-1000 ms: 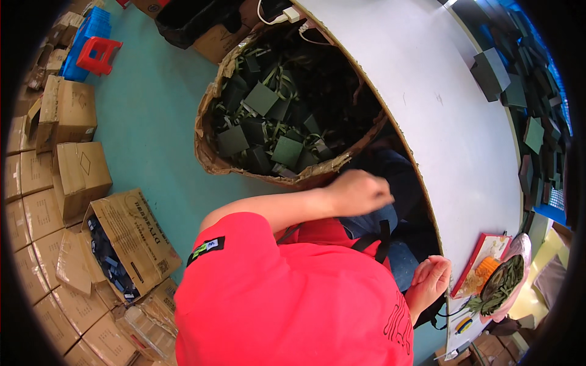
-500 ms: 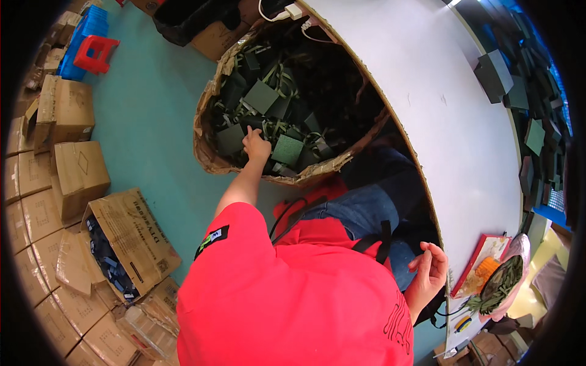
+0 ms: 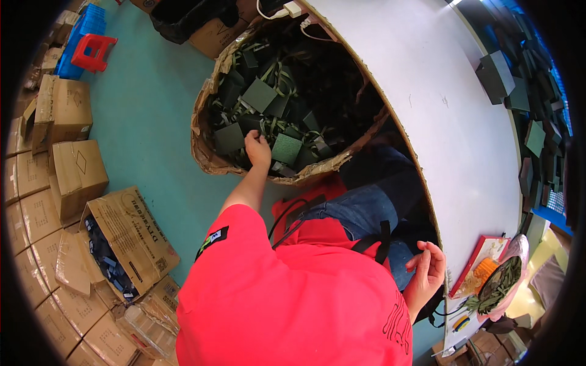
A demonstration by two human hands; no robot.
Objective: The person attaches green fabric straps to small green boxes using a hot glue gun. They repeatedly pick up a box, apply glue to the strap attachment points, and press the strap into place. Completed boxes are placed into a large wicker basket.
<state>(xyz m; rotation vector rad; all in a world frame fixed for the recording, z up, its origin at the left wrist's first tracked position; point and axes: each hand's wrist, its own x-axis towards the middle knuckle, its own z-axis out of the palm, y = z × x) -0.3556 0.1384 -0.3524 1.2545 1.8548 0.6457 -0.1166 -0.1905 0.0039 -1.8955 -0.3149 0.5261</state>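
My left hand (image 3: pixel 258 150) is inside a large cardboard bin (image 3: pixel 201 143) filled with small dark green boxes and olive ribbons. Its fingers are bent and drawn together at the near edge of a very dark box (image 3: pixel 249 122); whatever they grip is hidden. Left of the fingers lies a flat green box (image 3: pixel 229 139), and to their right a lighter speckled green box (image 3: pixel 286 149). Another green box (image 3: pixel 259 95) lies farther in. My right hand (image 3: pixel 427 271) hovers by the table edge near my lap, its fingers loosely curled and apart, with nothing in them.
A white table (image 3: pixel 452 140) runs along the right, with piled green boxes (image 3: pixel 534 137) on its far side. Near its front end are a bag of olive ribbons (image 3: pixel 503 283) and a red-edged box (image 3: pixel 479 265). Cartons (image 3: pixel 76 174) and a red stool (image 3: pixel 93 52) stand left.
My left hand's fingers have gone from reaching outward to bent together, and the hand has shifted slightly right and nearer. My right hand has hardly moved.
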